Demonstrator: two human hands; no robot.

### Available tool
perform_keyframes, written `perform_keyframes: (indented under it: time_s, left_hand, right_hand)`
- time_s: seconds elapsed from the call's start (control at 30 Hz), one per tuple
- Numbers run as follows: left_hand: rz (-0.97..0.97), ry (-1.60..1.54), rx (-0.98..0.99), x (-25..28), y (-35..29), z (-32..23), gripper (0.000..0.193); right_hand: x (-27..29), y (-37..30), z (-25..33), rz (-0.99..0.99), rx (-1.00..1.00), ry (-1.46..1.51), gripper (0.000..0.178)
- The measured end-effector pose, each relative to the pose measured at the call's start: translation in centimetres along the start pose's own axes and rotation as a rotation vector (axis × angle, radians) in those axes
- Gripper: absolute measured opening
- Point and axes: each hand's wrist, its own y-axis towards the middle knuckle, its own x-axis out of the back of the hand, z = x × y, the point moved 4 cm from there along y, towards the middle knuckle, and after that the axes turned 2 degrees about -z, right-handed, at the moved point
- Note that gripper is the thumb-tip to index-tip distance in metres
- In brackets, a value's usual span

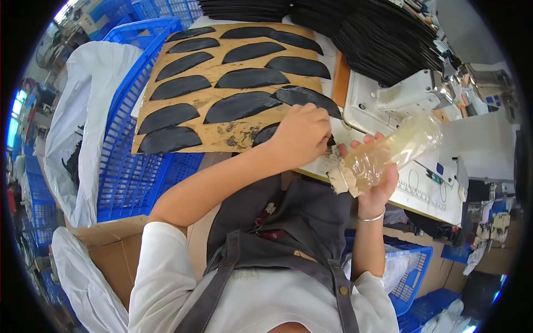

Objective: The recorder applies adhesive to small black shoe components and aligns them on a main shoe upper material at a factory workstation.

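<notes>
My right hand (380,180) is wrapped round a clear plastic bottle (401,145) with a yellowish tint. The bottle lies tilted, its pale, wrapped neck end pointing down and left. Close by, my left hand (304,132) is closed with its fingers curled down over the right edge of a brown cardboard sheet (222,132). Something small and dark shows at its fingertips, but I cannot make out what it is. Rows of black half-moon pieces (244,106) lie on the cardboard. One black piece (265,135) is partly hidden by my left hand.
Right of the cardboard stands a white sewing machine (408,94) on a pale table (413,195). Thick stacks of black pieces (383,41) fill the back. A blue crate (129,122) and white sacking (83,105) are at the left; another blue crate (413,277) sits lower right.
</notes>
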Motion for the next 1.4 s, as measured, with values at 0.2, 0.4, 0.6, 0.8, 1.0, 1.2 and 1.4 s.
perform_keyframes:
  time_s: [0.2, 0.4, 0.6, 0.8, 1.0, 1.2, 1.4]
  left_hand:
    - [0.002, -0.235, 0.105, 0.5, -0.1, 0.9, 0.012]
    - [-0.002, -0.191, 0.026, 1.6, 0.2, 0.3, 0.021]
    - [-0.280, -0.315, 0.229, 3.1, -0.8, 0.6, 0.020]
    - [-0.859, -0.942, 0.655, 14.9, -4.1, 3.4, 0.015]
    - [-1.137, -0.411, 0.548, 24.5, -8.7, 7.2, 0.019]
    - [-0.521, 0.496, 0.245, 21.7, -11.1, 10.3, 0.015]
    - [-0.932, -0.290, 0.748, 24.6, -12.7, 13.3, 0.027]
  right_hand:
    - [-0.5, 0.6, -0.5, -0.015, -0.028, 0.104, 0.070]
    - [-1.1, 1.1, -0.7, 0.037, -0.038, 0.199, 0.074]
    - [-1.9, 1.7, -1.5, 0.020, -0.050, 0.170, 0.076]
    - [-2.5, 2.3, -2.0, 0.108, -0.112, 0.077, 0.071]
    - [-2.2, 2.4, -2.0, 0.083, -0.088, 0.006, 0.071]
    - [-2.5, 2.5, -2.2, 0.083, -0.103, 0.043, 0.069]
    - [-2.1, 2.4, -1.9, 0.080, -0.102, 0.025, 0.068]
